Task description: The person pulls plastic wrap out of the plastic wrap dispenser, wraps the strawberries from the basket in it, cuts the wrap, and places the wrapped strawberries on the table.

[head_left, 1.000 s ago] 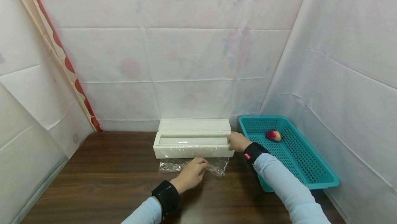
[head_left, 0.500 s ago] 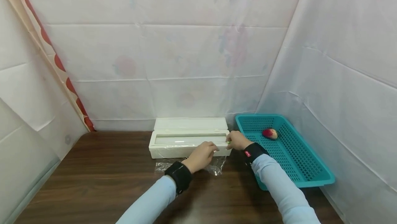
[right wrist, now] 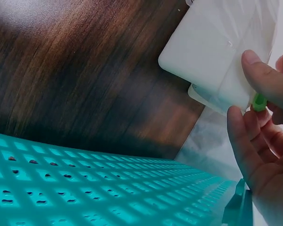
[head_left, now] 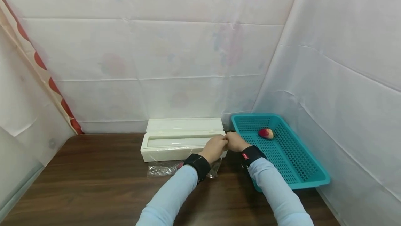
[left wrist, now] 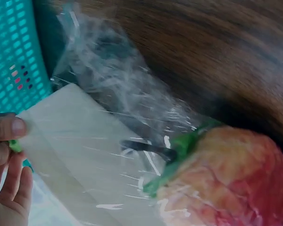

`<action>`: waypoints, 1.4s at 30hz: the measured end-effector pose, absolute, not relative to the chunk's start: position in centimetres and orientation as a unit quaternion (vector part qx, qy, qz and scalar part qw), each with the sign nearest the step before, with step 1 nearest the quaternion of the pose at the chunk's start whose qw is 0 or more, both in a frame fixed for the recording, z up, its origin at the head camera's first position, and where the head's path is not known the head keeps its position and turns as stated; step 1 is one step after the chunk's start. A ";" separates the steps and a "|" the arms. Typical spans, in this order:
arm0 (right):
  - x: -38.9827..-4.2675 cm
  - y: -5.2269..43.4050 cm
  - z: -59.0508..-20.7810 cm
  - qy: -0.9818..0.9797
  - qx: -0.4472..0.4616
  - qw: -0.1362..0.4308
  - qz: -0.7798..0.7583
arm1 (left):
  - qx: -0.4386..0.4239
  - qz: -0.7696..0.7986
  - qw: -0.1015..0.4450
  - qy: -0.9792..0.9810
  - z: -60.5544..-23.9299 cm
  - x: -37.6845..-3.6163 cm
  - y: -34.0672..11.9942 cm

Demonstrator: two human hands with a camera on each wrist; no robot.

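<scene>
Dispenser box: cream cling-film dispenser box (head_left: pixel 183 143) lies lengthwise at the far middle of the table, against the back wall, lid open and tipped back; its right end sits just left of the basket.
Table: dark wood table (head_left: pixel 94 184) carries the box, the film and the basket.
Basket: teal perforated basket (head_left: pixel 310 174) stands at the right, running from far to near along the right wall.
Cling film: clear sheet of cling film (head_left: pixel 163 168) lies crumpled on the table just near of the box front, partly under the left forearm; the left wrist view shows it running up over the box's face.
Left hand: left hand (head_left: pixel 214 147) rests at the right end of the box, touching the right hand; fingers are curled, but what they hold I cannot tell.
Right hand: right hand (head_left: pixel 233 141) is at the box's right end; in the right wrist view its thumb and fingers pinch a small green slider (right wrist: pixel 259 101) at the box edge.
Fruit: red-and-yellow fruit (head_left: pixel 265 133) lies in the far part of the basket, well apart from both hands.
</scene>
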State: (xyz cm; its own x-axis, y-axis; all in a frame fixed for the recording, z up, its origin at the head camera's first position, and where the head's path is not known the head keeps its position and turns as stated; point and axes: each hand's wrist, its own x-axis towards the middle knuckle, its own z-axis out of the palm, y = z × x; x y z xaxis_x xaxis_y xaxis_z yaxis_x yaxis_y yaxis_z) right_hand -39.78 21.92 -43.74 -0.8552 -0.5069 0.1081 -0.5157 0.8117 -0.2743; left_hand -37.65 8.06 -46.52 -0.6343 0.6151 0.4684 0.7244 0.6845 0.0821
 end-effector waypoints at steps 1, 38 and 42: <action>-39.8 21.9 -43.7 -0.952 0.268 0.016 0.149 | -0.373 -0.130 0.212 -0.894 -46.6 -37.7 8.1; -39.7 20.9 -43.4 -0.966 0.205 -0.008 0.156 | -0.368 -0.139 0.245 -0.886 -47.0 -38.4 7.1; -39.6 21.0 -43.3 -0.972 0.183 -0.013 0.143 | -0.360 -0.137 0.235 -0.892 -46.9 -38.2 6.2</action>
